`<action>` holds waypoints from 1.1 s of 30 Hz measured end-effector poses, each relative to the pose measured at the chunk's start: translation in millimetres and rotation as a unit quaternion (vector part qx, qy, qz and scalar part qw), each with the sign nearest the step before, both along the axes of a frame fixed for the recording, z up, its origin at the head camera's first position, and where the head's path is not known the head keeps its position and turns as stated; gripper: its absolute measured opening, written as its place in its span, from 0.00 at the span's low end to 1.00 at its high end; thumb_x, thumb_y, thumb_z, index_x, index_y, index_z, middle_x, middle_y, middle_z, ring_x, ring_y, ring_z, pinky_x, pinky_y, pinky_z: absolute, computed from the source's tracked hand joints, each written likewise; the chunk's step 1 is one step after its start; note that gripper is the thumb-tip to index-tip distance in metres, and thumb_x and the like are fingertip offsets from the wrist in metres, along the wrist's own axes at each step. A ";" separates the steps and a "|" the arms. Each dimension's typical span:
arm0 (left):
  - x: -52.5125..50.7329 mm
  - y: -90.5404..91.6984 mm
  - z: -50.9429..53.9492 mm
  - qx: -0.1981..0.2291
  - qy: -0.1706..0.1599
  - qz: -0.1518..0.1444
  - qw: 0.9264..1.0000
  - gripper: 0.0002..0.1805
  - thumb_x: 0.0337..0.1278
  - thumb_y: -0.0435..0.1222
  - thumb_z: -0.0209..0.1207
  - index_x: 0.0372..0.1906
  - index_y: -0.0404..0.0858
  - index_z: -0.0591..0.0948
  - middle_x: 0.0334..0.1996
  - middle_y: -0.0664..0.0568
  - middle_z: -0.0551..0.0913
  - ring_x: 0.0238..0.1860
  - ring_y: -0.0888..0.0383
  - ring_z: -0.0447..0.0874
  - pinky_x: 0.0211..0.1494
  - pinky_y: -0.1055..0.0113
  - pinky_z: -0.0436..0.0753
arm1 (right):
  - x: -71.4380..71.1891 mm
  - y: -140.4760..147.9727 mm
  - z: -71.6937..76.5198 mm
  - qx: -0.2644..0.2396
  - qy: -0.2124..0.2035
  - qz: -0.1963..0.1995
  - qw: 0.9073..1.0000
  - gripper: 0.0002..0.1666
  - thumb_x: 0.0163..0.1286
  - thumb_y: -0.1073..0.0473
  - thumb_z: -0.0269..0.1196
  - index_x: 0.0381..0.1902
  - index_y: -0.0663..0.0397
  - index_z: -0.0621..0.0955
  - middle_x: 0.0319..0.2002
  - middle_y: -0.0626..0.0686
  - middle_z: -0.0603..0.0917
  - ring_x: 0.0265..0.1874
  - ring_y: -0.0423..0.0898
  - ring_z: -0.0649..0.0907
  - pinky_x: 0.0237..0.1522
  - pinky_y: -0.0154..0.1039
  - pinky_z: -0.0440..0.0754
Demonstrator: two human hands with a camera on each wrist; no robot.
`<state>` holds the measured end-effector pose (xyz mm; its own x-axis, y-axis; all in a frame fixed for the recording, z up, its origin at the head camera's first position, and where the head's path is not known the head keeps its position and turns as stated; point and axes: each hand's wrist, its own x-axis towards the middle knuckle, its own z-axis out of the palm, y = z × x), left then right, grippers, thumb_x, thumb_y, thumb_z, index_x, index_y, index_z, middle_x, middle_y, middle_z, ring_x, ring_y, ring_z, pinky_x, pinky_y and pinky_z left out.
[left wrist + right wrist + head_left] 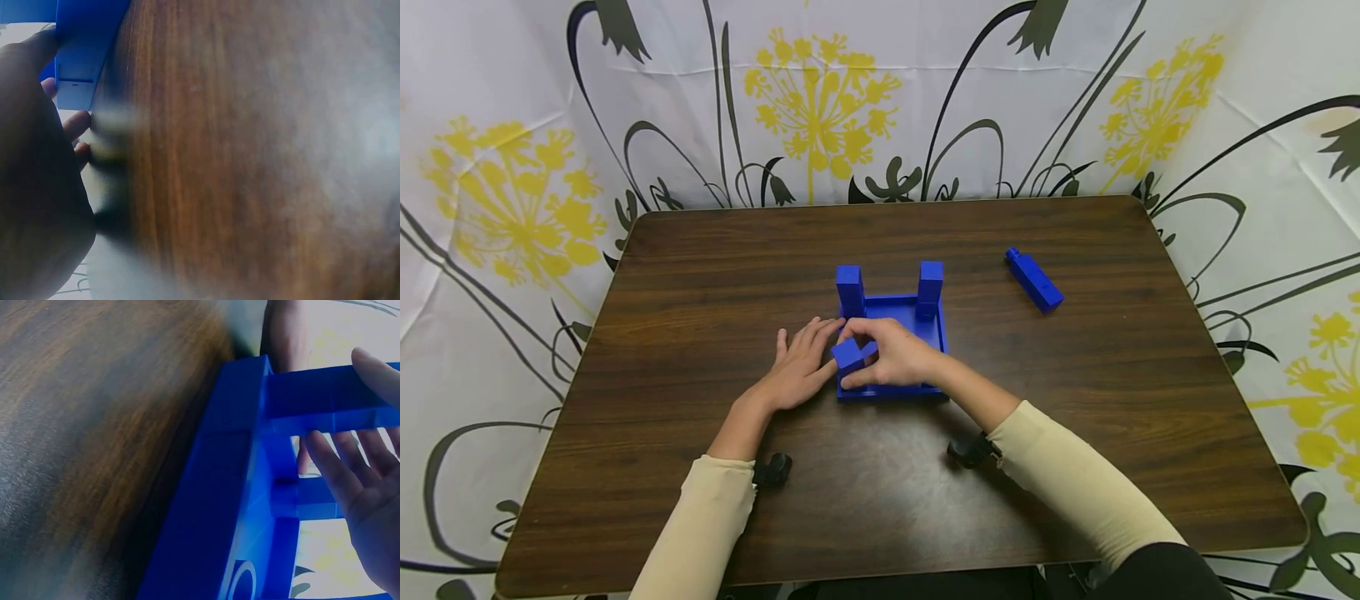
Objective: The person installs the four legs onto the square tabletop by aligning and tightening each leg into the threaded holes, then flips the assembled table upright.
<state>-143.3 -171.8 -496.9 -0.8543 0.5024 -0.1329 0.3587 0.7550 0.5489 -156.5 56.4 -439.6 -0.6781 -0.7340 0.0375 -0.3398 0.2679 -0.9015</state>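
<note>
A blue square-edged tray (pixel 895 394), like a small upturned tabletop, lies on the table in the head view. My right hand (pixel 904 354) holds a blue square leg (pixel 847 357) between thumb and fingers; it stands upright at the tray's near left corner. Against the tray's left side rests my left hand (pixel 793 367), its fingers extended. Two more legs stand at the far corners, a far left leg (pixel 850 289) and a far right leg (pixel 929 285). In the right wrist view a round socket (pixel 245 584) shows in the near right corner.
One loose blue leg (pixel 1035 282) with a round peg at its end lies on the brown table (pixel 1112 375), right of the tray. Behind the table hangs a flower-patterned cloth (pixel 820 108). Both wrists wear a black camera, as on the left wrist camera (pixel 772 472).
</note>
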 end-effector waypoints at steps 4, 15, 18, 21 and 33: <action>0.0 -0.4 -0.4 0.001 -0.002 0.000 1.000 0.34 0.75 0.55 0.40 0.79 0.54 0.46 0.77 0.51 0.47 0.77 0.46 0.33 0.66 0.33 0.25 | 2.4 -3.3 -4.1 0.008 0.034 -0.022 0.999 0.24 0.53 0.59 0.77 0.42 0.51 0.75 0.37 0.48 0.80 0.38 0.42 0.81 0.37 0.34 0.83; -0.4 0.2 0.6 0.001 -0.001 0.002 1.000 0.35 0.74 0.57 0.40 0.78 0.55 0.46 0.77 0.51 0.48 0.77 0.46 0.34 0.66 0.33 0.26 | 7.9 -8.3 -4.1 0.081 0.114 -0.076 0.987 0.26 0.51 0.49 0.78 0.40 0.44 0.74 0.38 0.42 0.83 0.34 0.38 0.81 0.37 0.36 0.77; -0.2 -0.2 -0.1 0.002 0.002 0.001 1.000 0.34 0.75 0.56 0.40 0.78 0.54 0.47 0.76 0.51 0.49 0.77 0.46 0.35 0.66 0.32 0.26 | 7.4 -7.6 -4.4 0.091 0.117 -0.061 0.987 0.29 0.51 0.47 0.78 0.45 0.45 0.76 0.45 0.44 0.84 0.43 0.39 0.82 0.43 0.38 0.78; 0.2 -0.5 -0.7 0.006 0.011 -0.004 1.000 0.34 0.75 0.53 0.42 0.78 0.52 0.48 0.76 0.49 0.49 0.77 0.44 0.36 0.65 0.31 0.27 | 5.3 -5.0 -4.6 0.073 0.091 -0.027 0.993 0.33 0.54 0.50 0.77 0.55 0.49 0.76 0.57 0.47 0.80 0.56 0.42 0.78 0.50 0.40 0.79; 0.0 0.1 2.0 -0.006 0.008 -0.005 1.000 0.35 0.73 0.42 0.47 0.79 0.55 0.49 0.76 0.51 0.48 0.77 0.46 0.34 0.66 0.32 0.26 | -1.1 4.7 -2.1 -0.007 -0.009 0.098 0.995 0.39 0.62 0.72 0.64 0.71 0.54 0.68 0.66 0.54 0.72 0.64 0.42 0.72 0.63 0.40 0.70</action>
